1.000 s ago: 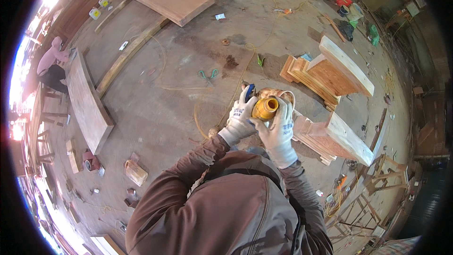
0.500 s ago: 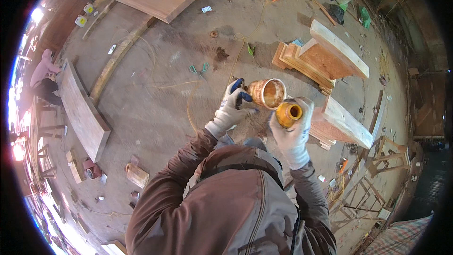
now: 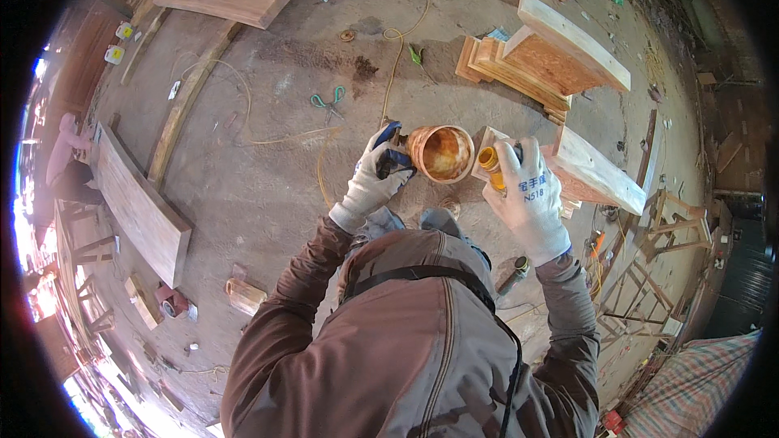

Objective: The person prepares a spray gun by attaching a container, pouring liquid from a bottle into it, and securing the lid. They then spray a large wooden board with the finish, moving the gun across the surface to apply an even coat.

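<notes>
The gloved right hand (image 3: 527, 195) is closed around an amber bottle (image 3: 492, 169), whose long axis runs from its open neck at about eleven o'clock to its base near five. Just beside the neck, at nine o'clock, is a stained cup (image 3: 417, 148), its round mouth facing the viewer and slightly toward three; whether they touch cannot be told. The gloved left hand (image 3: 378, 172), nearer the cup, has its fingers curled at the cup's nine-o'clock side. Farther out on the floor (image 3: 276, 195), green-handled scissors (image 3: 328, 102) lie at eleven o'clock from the left hand, and stepped wooden pieces (image 3: 527, 73) at twelve from the right.
</notes>
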